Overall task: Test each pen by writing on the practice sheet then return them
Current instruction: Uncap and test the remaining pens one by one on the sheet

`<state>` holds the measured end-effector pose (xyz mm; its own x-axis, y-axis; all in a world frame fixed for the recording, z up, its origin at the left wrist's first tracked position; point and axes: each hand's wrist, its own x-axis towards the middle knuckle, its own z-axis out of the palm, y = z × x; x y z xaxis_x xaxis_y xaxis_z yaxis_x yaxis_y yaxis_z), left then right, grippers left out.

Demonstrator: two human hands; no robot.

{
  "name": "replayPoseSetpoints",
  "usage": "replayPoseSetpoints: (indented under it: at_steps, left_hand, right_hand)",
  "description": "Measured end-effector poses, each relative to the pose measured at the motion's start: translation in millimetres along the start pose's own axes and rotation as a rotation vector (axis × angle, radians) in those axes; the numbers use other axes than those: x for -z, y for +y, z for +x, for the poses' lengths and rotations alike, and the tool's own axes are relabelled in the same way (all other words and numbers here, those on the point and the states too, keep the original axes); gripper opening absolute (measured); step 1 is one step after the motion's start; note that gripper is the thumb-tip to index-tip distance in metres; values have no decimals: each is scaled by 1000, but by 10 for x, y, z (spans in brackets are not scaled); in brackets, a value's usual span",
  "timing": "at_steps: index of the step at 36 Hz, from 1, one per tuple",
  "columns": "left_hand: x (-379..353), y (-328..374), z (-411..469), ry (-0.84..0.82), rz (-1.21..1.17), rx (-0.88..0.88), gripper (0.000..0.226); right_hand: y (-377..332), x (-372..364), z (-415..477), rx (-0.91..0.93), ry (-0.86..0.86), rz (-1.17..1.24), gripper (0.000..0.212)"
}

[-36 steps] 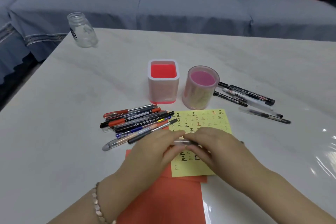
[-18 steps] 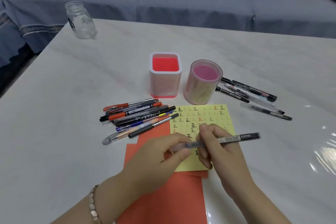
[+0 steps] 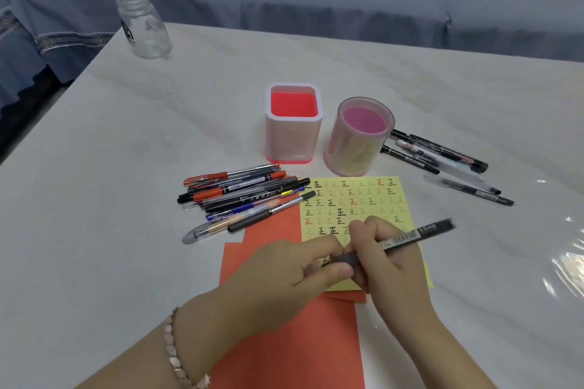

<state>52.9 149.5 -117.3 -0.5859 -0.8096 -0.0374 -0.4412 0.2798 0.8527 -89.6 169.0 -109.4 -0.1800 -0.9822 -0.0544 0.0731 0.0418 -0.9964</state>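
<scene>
Item one: a black pen [image 3: 420, 232], held in both hands above the near half of the yellow practice sheet [image 3: 363, 199].

- The right hand [image 3: 384, 259] has its fingers curled round the barrel, and the back end sticks out up and to the right.
- The left hand [image 3: 294, 268] pinches the lower end. We note the two hands are touching.
- We cannot tell whether the tip meets the sheet, because fingers hide it.

Also on the table [image 3: 126, 167]:

- A pile of pens [image 3: 240, 196] lies just left of the sheet.
- A smaller group of pens [image 3: 442, 158] lies to its right.
- A square holder [image 3: 294, 136] and a round holder [image 3: 360, 142] stand upright behind it.
- Orange paper [image 3: 284, 341] lies beneath it.
- A glass jar [image 3: 143, 28] stands far left, well apart.
</scene>
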Motion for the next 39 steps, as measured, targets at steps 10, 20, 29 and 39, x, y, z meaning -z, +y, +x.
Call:
replayPoseSetpoints:
  at_steps: [10, 20, 29, 39]
  left_hand:
    - [-89, -758, -161, 413, 574, 44, 16]
    - [-251, -618, -174, 360, 557, -89, 39]
    - [-382, -652, -50, 92, 665, -39, 54]
    - [-395, -659, -51, 189, 653, -55, 53]
  right_hand:
    - [411, 361, -73, 178, -73, -517, 31]
    - [758, 531, -1, 208, -285, -1026, 53]
    - [731, 521, 5, 236, -208, -930, 53]
    - [401, 322, -40, 95, 141, -299, 43]
